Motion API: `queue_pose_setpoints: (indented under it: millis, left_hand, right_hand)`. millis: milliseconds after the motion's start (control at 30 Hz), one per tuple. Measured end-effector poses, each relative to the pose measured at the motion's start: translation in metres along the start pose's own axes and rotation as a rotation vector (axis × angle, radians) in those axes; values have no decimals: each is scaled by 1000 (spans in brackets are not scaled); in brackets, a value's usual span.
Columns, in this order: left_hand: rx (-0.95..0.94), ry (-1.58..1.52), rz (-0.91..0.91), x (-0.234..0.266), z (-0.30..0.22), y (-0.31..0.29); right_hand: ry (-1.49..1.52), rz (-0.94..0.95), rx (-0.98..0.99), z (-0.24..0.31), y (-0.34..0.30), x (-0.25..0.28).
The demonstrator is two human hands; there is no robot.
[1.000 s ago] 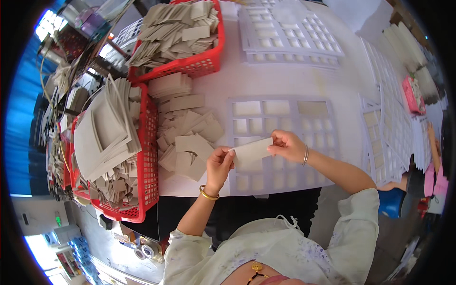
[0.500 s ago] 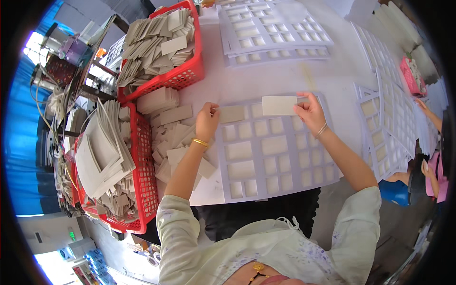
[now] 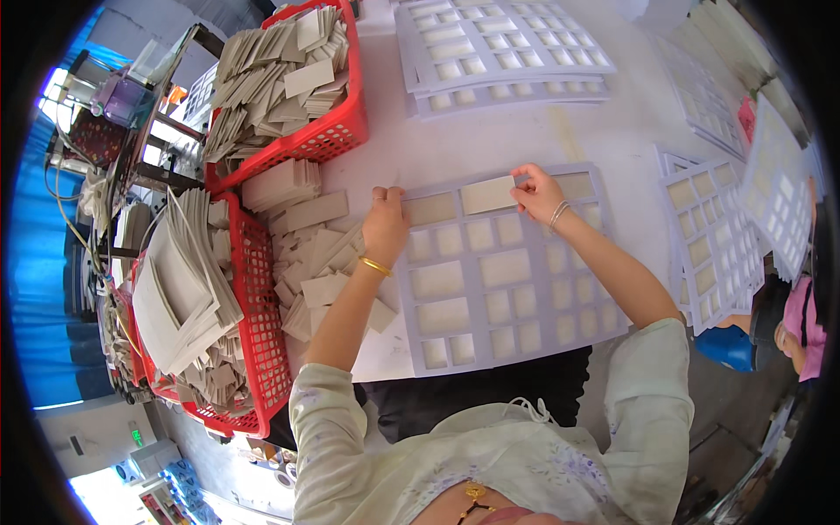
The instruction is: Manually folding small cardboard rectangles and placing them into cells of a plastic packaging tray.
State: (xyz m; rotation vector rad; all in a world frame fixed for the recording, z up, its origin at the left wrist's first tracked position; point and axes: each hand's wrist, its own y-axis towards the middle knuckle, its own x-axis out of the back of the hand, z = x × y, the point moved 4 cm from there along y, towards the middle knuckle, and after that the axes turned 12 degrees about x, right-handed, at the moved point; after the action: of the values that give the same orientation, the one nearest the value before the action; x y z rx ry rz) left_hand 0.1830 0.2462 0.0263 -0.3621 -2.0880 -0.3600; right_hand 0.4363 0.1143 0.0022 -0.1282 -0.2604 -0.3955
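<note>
A pale lavender panel (image 3: 472, 297) with rows of rectangular openings lies in front of me on the table. In its upper row, my right hand (image 3: 538, 194) pinches the right end of a flat cream-grey cardboard piece (image 3: 488, 195), which lies over the second opening from the left. Beside it, a greyer cardboard piece (image 3: 435, 209) fills the top left opening. My left hand (image 3: 386, 226) is closed, its fingers curled at the panel's upper left corner; what they grip, if anything, is hidden. Loose cardboard pieces (image 3: 325, 289) are heaped to the left of that hand.
Two red baskets (image 3: 267, 306) full of cardboard pieces stand on the left, one behind the other. Similar panels are stacked at the far side (image 3: 516, 52) and at the right (image 3: 709, 219). A person in pink (image 3: 801, 328) is at the right edge.
My right hand has moved left and lowered the cardboard piece from above the upper row onto the second opening. At the right, a panel now stands tilted near the other person.
</note>
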Motion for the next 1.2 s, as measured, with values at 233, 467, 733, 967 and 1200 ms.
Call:
queue_pose_setpoints:
  millis: [233,467,733,967,1200]
  left_hand:
    - [-299,201,51,-11,3,-22]
    - [-277,216,31,-11,0,-30]
    - [-281,230,20,-9,3,-35]
    - [-318,-16,-88,29,-30,-103]
    - [-227,-158,-157,87,5,-186]
  right_hand:
    - [-76,19,21,-7,9,-11]
    - [-147,71,-25,-3,11,-12]
    - [-780,51,354,25,-1,-30]
    - [-1108,353,468,18,-7,-60]
    - [-1133,274,570,5,-10,-56]
